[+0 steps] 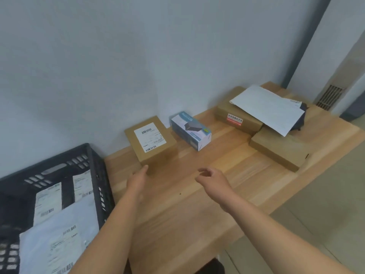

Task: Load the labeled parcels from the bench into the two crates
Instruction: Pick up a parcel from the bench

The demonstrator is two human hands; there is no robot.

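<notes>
A brown cardboard parcel point(151, 142) with a white barcode label sits on the wooden bench point(197, 204) near the wall. My left hand point(137, 179) is open, its fingertips at the parcel's near left corner. My right hand point(214, 179) hovers over the bench to the parcel's right, fingers loosely curled and holding nothing. A blue and white product box point(190, 130) lies just beyond. Further right are two brown boxes point(237, 117) point(280, 150) and a white mailer point(270, 108) lying across them. A black crate point(59, 175) at the left holds labeled mailers point(59, 240).
A pale wall runs along the bench's back edge. The floor point(325, 204) lies to the right of the bench, with a vent grille point(329, 97) in the far corner. A dark item point(301, 119) lies under the white mailer. Only one crate is in view.
</notes>
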